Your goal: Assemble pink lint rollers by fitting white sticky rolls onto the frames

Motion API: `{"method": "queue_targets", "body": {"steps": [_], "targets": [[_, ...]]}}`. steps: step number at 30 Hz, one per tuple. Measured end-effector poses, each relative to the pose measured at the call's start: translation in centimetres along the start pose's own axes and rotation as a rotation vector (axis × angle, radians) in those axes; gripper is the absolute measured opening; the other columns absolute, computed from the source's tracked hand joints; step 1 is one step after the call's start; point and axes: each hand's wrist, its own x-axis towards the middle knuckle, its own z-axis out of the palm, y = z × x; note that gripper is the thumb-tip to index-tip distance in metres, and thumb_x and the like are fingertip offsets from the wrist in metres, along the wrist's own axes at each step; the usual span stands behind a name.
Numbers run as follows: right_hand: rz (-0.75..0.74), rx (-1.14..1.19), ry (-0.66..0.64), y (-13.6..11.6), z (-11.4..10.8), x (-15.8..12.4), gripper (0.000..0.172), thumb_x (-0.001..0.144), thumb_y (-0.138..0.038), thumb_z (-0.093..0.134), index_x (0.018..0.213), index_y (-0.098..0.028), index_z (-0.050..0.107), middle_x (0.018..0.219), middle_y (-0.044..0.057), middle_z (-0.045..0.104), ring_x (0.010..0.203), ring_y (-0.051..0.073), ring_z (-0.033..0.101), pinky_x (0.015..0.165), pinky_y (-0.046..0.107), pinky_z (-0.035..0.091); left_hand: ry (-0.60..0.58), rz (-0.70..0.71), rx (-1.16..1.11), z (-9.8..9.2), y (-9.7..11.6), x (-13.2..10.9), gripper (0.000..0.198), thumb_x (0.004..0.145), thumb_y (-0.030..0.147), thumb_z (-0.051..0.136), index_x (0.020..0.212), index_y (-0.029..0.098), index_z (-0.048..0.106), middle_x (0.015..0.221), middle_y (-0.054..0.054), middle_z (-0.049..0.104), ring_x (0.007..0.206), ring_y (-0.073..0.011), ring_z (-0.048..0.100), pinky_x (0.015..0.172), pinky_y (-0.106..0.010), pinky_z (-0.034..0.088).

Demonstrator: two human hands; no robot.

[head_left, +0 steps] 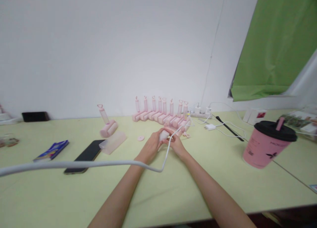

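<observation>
My left hand (151,144) is closed around a small whitish rounded piece (163,135) at the middle of the table. From the other side, the fingers of my right hand (177,144) grip the same piece; its exact kind is too small to tell. Just beyond my hands stands a row of several pink cylindrical devices (162,118), each with an upright clear tube topped by a loop. A loose pink loop-shaped part (185,134) lies right of my right hand. Left of my left hand lies a flat pink disc (140,138).
One similar pink device (109,128) stands apart at left, near a translucent case (114,142), a black phone (92,151) and a blue packet (52,151). A white cable (99,163) crosses before my arms. At right are a charger (210,127) and a lidded pink cup (264,148).
</observation>
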Motion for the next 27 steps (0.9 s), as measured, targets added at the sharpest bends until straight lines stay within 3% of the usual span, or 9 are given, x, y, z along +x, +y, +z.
{"method": "queue_targets", "body": {"steps": [6, 9, 11, 14, 16, 21, 24, 27], "targets": [[0.041, -0.003, 0.015, -0.1, 0.6, -0.2, 0.052, 0.058, -0.035, 0.074, 0.107, -0.021, 0.063, 0.091, 0.003, 0.064, 0.076, 0.014, 0.059, 0.070, 0.028, 0.050, -0.054, -0.082, 0.128, -1.2, -2.0, -1.0, 0.065, 0.089, 0.047, 0.031, 0.143, 0.017, 0.011, 0.145, -0.014, 0.027, 0.133, -0.0246, 0.027, 0.106, -0.046, 0.022], [0.074, -0.031, 0.061, 0.0, 0.6, -0.3, 0.048, 0.061, -0.038, 0.072, 0.104, -0.018, 0.064, 0.083, 0.003, 0.064, 0.075, 0.014, 0.058, 0.071, 0.027, 0.049, -0.041, -0.130, 0.120, -1.6, -2.9, -1.5, 0.061, 0.089, 0.048, 0.030, 0.141, 0.019, 0.019, 0.142, -0.013, 0.034, 0.129, -0.0239, 0.033, 0.104, -0.045, 0.027], [0.051, -0.039, 0.066, 0.1, 0.5, -0.3, 0.046, 0.062, -0.037, 0.072, 0.103, -0.019, 0.065, 0.089, 0.003, 0.065, 0.079, 0.014, 0.058, 0.073, 0.027, 0.048, -0.024, -0.142, 0.102, -1.6, -3.5, -1.6, 0.055, 0.090, 0.046, 0.028, 0.140, 0.021, 0.025, 0.138, -0.012, 0.040, 0.125, -0.0225, 0.038, 0.101, -0.044, 0.031], [-0.014, 0.006, 0.135, 0.2, 0.1, -0.1, 0.042, 0.065, -0.039, 0.069, 0.104, -0.022, 0.064, 0.105, 0.002, 0.062, 0.087, 0.014, 0.057, 0.074, 0.025, 0.048, 0.120, -0.229, 0.158, -1.6, -5.1, -1.8, 0.049, 0.092, 0.039, 0.027, 0.137, 0.020, 0.029, 0.132, -0.011, 0.046, 0.117, -0.0213, 0.044, 0.097, -0.044, 0.034], [0.004, 0.081, 0.219, 0.3, -0.3, 0.2, 0.039, 0.068, -0.041, 0.066, 0.102, -0.022, 0.063, 0.103, 0.002, 0.062, 0.085, 0.014, 0.058, 0.070, 0.024, 0.049, 0.191, -0.317, 0.264, -1.9, -6.6, -2.0, 0.048, 0.089, 0.037, 0.037, 0.133, 0.017, 0.037, 0.126, -0.013, 0.050, 0.112, -0.0230, 0.046, 0.094, -0.044, 0.036], [0.261, 0.405, 0.439, 0.8, -2.0, 0.7, 0.023, 0.073, -0.036, 0.063, 0.084, -0.017, 0.059, 0.069, 0.002, 0.062, 0.062, 0.012, 0.058, 0.053, 0.022, 0.049, -0.051, -0.423, 0.319, -2.6, -9.4, -2.7, 0.034, 0.085, 0.040, 0.044, 0.105, 0.019, 0.063, 0.109, -0.011, 0.061, 0.102, -0.0233, 0.053, 0.088, -0.040, 0.041], [0.384, 0.516, 0.410, 0.9, -2.6, 0.7, 0.021, 0.077, -0.035, 0.061, 0.084, -0.016, 0.056, 0.067, 0.005, 0.060, 0.060, 0.015, 0.060, 0.047, 0.022, 0.051, -0.038, -0.412, 0.235, -2.6, -9.4, -2.6, 0.034, 0.084, 0.040, 0.045, 0.094, 0.015, 0.066, 0.092, -0.011, 0.064, 0.090, -0.0220, 0.057, 0.083, -0.037, 0.044], [0.323, 0.564, 0.325, 0.9, -2.9, 0.7, 0.028, 0.079, -0.039, 0.060, 0.096, -0.017, 0.055, 0.074, 0.007, 0.062, 0.067, 0.018, 0.063, 0.049, 0.027, 0.055, 0.099, -0.418, 0.047, -2.3, -7.9, -1.8, 0.039, 0.080, 0.037, 0.051, 0.113, 0.016, 0.057, 0.090, -0.008, 0.063, 0.081, -0.0186, 0.059, 0.078, -0.037, 0.048]]}}
